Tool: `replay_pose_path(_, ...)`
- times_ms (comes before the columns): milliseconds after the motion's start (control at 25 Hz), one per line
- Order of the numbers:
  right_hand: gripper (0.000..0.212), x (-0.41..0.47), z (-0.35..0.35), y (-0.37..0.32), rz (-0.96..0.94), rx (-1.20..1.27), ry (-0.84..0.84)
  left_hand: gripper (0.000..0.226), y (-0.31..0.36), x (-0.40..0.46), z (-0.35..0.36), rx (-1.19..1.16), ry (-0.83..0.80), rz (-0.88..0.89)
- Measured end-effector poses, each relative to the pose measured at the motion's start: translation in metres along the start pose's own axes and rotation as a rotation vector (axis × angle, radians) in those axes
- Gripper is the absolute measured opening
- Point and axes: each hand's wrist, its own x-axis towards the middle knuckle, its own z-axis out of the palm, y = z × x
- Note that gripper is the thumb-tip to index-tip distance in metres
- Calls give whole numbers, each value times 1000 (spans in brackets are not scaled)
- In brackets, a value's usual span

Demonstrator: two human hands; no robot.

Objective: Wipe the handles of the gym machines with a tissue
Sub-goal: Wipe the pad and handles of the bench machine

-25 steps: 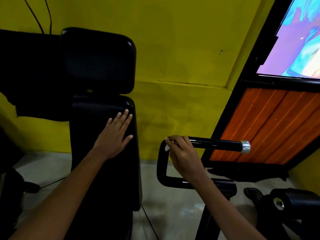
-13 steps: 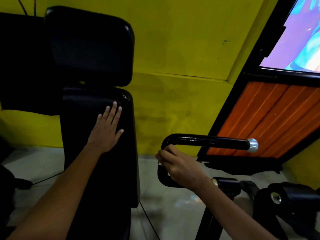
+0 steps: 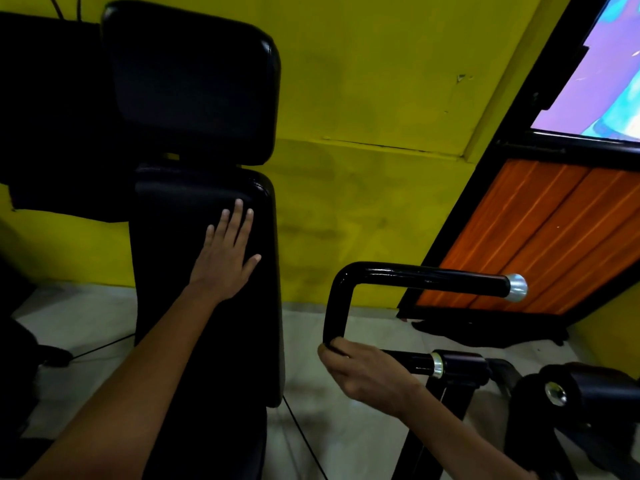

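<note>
yellow wall (image 3: 363, 98) fills most of my view, pale floor (image 3: 363, 341) below it. right side has a black-framed panel with orange slats (image 3: 554, 244) and a bright purple-blue screen (image 3: 602, 84) above it.

next biggest: black padded seat back (image 3: 207, 341) left of centre, upright, with a black headrest (image 3: 194, 81) on top. thin black cable (image 3: 301, 434) runs on the floor by the pad's lower right corner.

black u-shaped handle (image 3: 426, 277) sits right of the pad, well apart from it. top bar runs out to the right and ends in a silver cap (image 3: 516, 287). it bends down on the left, then turns back right into a lower bar with a silver collar (image 3: 437, 365) where it meets the black post. black roller (image 3: 568, 393) with a metal bolt in its end sits bottom right.

left hand (image 3: 225, 258): flat on the pad's upper part, palm down, fingers straight and slightly spread, thumb out to the right. holds nothing, just rests there.

right hand (image 3: 367, 372): wrapped around the handle's lower left bend, where the vertical run turns into the lower bar. fingers curled tight over the tube, knuckles toward me, thumb tip at the left edge of the tube. grip is closed on the bar.

tissue: can't see it in this view. if it's in the right fist it's fully covered by the fingers, so i can't tell where it is.
</note>
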Motion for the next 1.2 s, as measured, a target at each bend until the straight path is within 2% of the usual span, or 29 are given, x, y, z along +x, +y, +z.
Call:
replay_pose_path(160, 17, 1, -5, 3, -140, -132, -88, 83, 2, -1, 0, -15, -7, -8)
replay_pose_path(240, 16, 4, -9, 3, -136, -127, -84, 84, 4, -1, 1, -9, -10, -16)
replay_pose_path(360, 20, 19, -25, 12, 74, 56, 17, 84, 4, -1, 2, 0, -9, -18)
replay_pose_path(480, 24, 38, -49, 34, 237, -15, 208, 84, 5, -3, 3, -3, -19, -17)
replay_pose_path(560, 22, 45, -61, 42, 410, 0, 285, 84, 6, -4, 4, 2, -28, -14)
replay_pose_path(640, 16, 46, -66, 46, 517, -21, 306, 83, 6, -5, 4, 13, -33, -16)
replay_pose_path(800, 16, 54, -66, 46, 571, -131, 292, 83, 7, -6, 4, 17, -35, -19)
replay_pose_path(920, 27, 63, -61, 46, 456, -202, 244, 83, 9, -6, 3, -4, -36, -17)
replay_pose_path(1040, 18, 62, -51, 40, 255, -283, 135, 83, 9, -7, 3, 0, -41, -22)
replay_pose_path(1200, 25, 50, -33, 19, 60, -404, -28, 84, 11, -7, 3, -22, -31, -23)
